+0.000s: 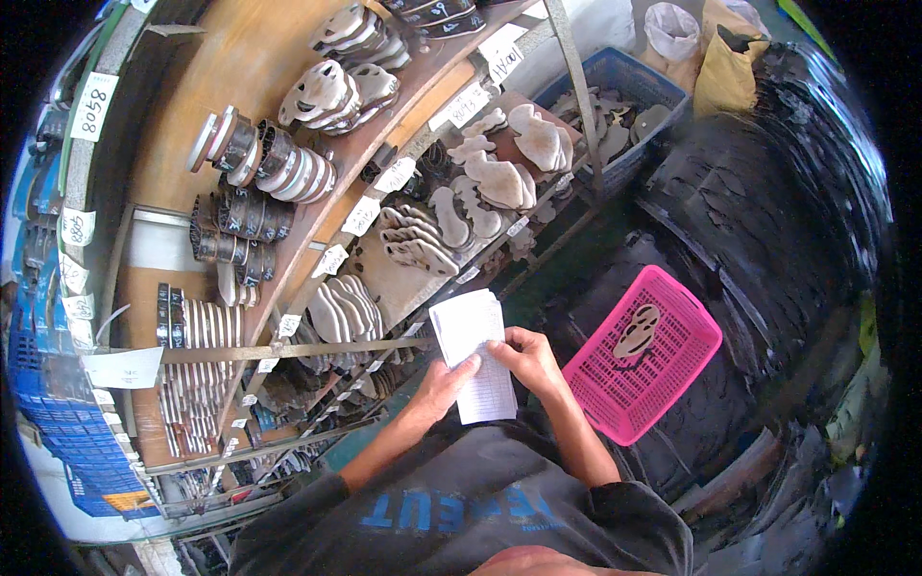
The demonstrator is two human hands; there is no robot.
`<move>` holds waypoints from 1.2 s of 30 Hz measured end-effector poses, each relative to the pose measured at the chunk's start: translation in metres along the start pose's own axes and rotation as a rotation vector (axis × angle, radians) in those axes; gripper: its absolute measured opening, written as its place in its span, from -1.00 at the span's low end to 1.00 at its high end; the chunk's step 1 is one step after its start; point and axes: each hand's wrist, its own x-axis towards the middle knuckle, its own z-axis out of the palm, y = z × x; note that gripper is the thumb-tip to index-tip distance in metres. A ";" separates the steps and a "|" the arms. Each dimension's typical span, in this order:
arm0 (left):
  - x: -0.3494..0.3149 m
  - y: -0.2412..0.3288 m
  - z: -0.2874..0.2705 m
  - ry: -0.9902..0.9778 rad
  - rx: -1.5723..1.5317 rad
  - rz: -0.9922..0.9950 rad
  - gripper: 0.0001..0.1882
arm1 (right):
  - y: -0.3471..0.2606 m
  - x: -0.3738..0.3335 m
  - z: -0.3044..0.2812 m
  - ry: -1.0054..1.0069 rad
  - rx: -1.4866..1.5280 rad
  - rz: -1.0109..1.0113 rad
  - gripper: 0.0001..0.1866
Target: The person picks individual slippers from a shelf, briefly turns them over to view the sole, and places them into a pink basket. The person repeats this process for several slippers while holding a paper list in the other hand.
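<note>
In front of my chest I hold a small bundle of white paper sheets [471, 331], with rows of lines on the lower part and a folded-over sheet on top. My left hand [444, 386] grips the left edge, its thumb lying on the paper. The right hand [528, 363] pinches the right edge, with its thumb pressed on the front. To the right of my right arm, a pink plastic basket [684, 370] stands tilted across the view. Inside the basket lies a pale sole-shaped piece with dark openings [636, 331], touched by neither hand.
At left rises a labelled shelf rack [370, 163] with stacked pale sole-shaped pieces [346, 309] and dark-rimmed ones [240, 226]. A blue crate [663, 86] of flat pieces is at the back. Black sheet material [730, 192] covers the right side. A yellow sack [725, 82] stands behind.
</note>
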 end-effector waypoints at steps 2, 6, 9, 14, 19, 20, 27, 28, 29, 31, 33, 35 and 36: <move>0.005 0.000 0.001 -0.023 0.025 -0.032 -0.52 | 0.004 0.002 -0.004 0.018 0.029 0.001 -0.72; 0.012 0.003 0.001 -0.032 0.067 -0.066 -0.52 | 0.015 0.007 -0.006 0.033 0.021 0.040 -0.69; 0.017 0.003 -0.004 -0.003 0.069 -0.105 -0.54 | 0.009 0.017 -0.008 0.049 -0.076 0.049 -0.66; 0.033 -0.007 -0.027 0.025 0.102 -0.067 -0.58 | -0.090 0.067 -0.030 0.122 -0.186 -0.342 -0.57; 0.060 -0.026 -0.053 0.035 0.004 -0.008 -0.60 | -0.292 0.145 -0.010 0.098 -0.774 -0.781 -0.53; 0.064 -0.030 -0.059 0.061 0.018 0.027 -0.60 | -0.331 0.164 0.007 0.096 -0.841 -0.826 -0.52; 0.089 -0.047 -0.104 0.235 -0.083 0.075 -0.51 | -0.489 0.341 0.152 0.199 -1.553 -0.864 -0.18; 0.090 -0.047 -0.112 0.237 -0.092 0.125 -0.54 | -0.489 0.362 0.164 0.185 -1.632 -0.811 -0.12; 0.092 -0.047 -0.116 0.255 -0.109 0.102 -0.55 | -0.488 0.379 0.172 0.212 -1.733 -0.711 -0.06; 0.091 -0.047 -0.125 0.309 -0.154 0.098 -0.57 | -0.485 0.401 0.178 0.142 -1.755 -0.448 0.01; 0.088 -0.048 -0.135 0.284 -0.192 0.069 -0.58 | -0.476 0.409 0.178 0.265 -1.742 -0.532 0.03; 0.085 -0.051 -0.140 0.271 -0.241 0.088 -0.59 | -0.469 0.408 0.175 0.353 -1.693 -0.554 0.05; 0.084 -0.053 -0.143 0.262 -0.224 0.024 -0.59 | -0.466 0.405 0.174 0.384 -1.659 -0.587 0.06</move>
